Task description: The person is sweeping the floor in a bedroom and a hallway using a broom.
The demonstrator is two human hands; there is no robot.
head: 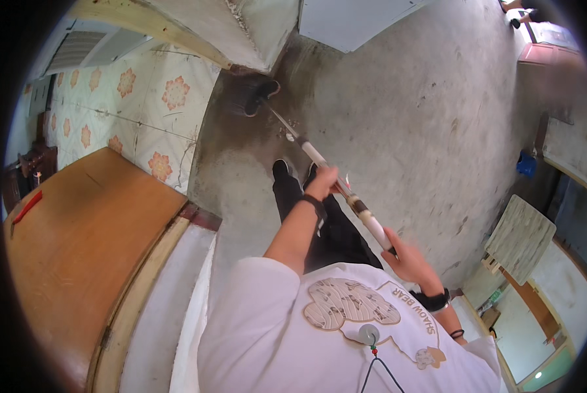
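A broom with a white and metal handle slants across the view, from the right of my body down to the floor at upper left. Its dark bristle head touches the concrete floor beside a wall corner, and the bristles are slightly blurred. My left hand is closed around the middle of the handle. Near the handle's top end, my right hand grips it, with the thumb along the shaft. Small bits of debris lie on the floor under the shaft, between the broom head and my shoes.
An orange-brown wooden door stands at left, past its frame. Flower-patterned tiles cover the floor beyond a threshold. A white panel juts in at the top. At right are a stool and cabinets. Another person's feet show at upper right.
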